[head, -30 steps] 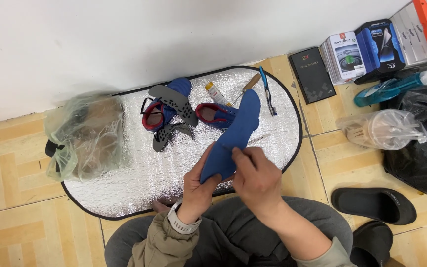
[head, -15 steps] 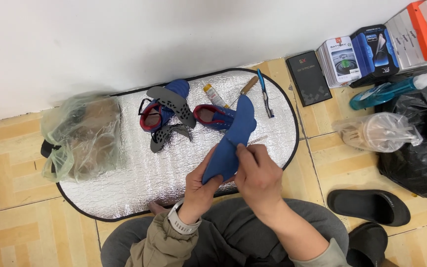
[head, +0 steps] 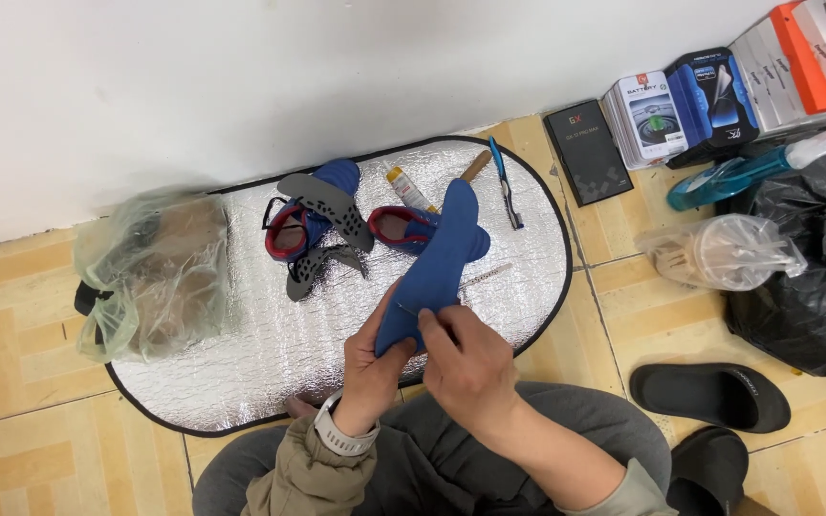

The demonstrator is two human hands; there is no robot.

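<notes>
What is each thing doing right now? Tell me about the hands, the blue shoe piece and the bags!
left hand: gripping the blue shoe piece from below
right hand: pinching at its lower end
blue shoe piece: lifted above the mat
silver mat: spread flat
clear bag: full, lying on the mat's edge
black bag: bulging, on the floor
black slipper: lying flat

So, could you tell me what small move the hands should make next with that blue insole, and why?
Probably draw the right hand back to pull through whatever it pinches at the blue insole. The left hand already has a grip on the heel end, holding the insole above the silver mat. Whether that is a needle or thread is too small to tell.
</notes>
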